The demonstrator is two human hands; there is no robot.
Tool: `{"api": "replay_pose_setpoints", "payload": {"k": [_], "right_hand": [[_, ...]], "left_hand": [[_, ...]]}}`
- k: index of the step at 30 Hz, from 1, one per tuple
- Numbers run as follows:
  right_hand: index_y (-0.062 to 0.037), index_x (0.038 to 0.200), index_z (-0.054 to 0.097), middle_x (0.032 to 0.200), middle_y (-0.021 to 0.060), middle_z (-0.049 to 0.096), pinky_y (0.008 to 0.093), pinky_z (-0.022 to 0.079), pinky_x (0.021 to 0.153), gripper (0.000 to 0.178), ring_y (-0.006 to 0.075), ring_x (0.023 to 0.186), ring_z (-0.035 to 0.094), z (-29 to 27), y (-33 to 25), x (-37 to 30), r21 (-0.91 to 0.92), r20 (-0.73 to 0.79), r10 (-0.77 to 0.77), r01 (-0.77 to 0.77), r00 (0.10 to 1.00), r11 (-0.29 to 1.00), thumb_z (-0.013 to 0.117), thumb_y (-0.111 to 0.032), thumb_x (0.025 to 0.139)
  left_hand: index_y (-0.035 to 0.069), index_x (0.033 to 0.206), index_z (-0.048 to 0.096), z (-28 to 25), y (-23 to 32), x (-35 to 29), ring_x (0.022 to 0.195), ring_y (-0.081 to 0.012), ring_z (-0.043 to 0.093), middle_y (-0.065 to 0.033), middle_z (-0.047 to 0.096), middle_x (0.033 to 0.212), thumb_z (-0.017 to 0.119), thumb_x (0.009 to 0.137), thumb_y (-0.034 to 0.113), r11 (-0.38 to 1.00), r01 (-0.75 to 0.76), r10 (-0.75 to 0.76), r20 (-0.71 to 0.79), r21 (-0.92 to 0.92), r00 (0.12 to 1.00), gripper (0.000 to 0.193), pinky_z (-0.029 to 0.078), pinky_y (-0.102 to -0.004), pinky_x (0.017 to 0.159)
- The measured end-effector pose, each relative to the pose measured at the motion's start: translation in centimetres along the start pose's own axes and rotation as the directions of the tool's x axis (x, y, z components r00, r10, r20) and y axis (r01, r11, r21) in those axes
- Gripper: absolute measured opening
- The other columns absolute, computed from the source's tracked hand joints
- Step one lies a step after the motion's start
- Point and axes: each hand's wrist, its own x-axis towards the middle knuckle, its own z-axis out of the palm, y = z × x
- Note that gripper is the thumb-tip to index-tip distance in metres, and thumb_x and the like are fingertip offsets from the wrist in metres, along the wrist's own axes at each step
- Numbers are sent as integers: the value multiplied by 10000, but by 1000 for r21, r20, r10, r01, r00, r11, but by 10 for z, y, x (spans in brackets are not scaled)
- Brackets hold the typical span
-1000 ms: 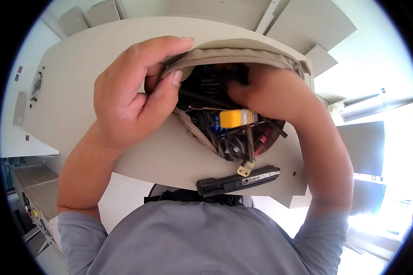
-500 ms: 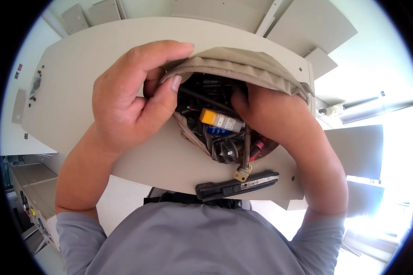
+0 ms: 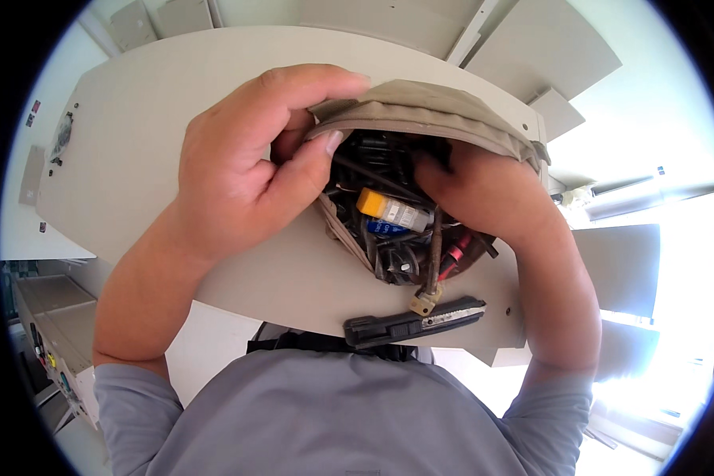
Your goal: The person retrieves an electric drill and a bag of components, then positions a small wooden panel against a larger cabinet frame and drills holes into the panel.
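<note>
My left hand (image 3: 254,159) pinches the zippered rim of a beige cloth tool bag (image 3: 444,113) and keeps its mouth spread. Inside the bag, my right hand (image 3: 480,184) reaches among the contents; its fingertips are hidden. A small yellow-capped case (image 3: 394,209) lies on top, with a blue item (image 3: 384,228) beneath it. A rusty metal rod tool (image 3: 435,254) with a brass-coloured end (image 3: 425,301) sticks out over the near edge. Beside it is a red-handled tool (image 3: 454,254). A black utility knife (image 3: 415,320) rests on the table in front of the bag.
The pale table (image 3: 143,143) stretches to the left and carries a small plastic bag (image 3: 62,136) with screws around it at the far left. Flat panels (image 3: 543,47) lie beyond the table. A drawer cabinet (image 3: 51,305) stands at lower left.
My left hand and the bag's rim have shifted to the right. The bag's contents have moved slightly right too, and a dark rod end now shows near my right wrist.
</note>
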Motion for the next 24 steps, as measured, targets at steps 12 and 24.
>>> {"api": "replay_pose_setpoints", "payload": {"k": [12, 24], "right_hand": [[-59, 1063, 687, 970, 102, 692, 379, 536, 826, 235, 266, 895, 669, -12, -1, 0, 452, 89, -46, 0, 995, 892, 675, -6, 834], [-44, 1474, 545, 1307, 257, 636, 505, 533, 955, 601, 461, 1142, 633, -39, -30, -36, 5, 122, -4, 3, 993, 1000, 705, -77, 896]], "left_hand": [[-20, 1310, 665, 1, -2, 3, 702, -51, 507, -19, 675, 989, 694, 907, -70, 999, -45, 44, -17, -25, 999, 407, 430, -216, 602], [-49, 1327, 636, -1, -4, 2, 716, -49, 504, -58, 682, 1124, 712, 914, -70, 994, -62, 63, 5, -94, 998, 421, 420, -202, 607]]}}
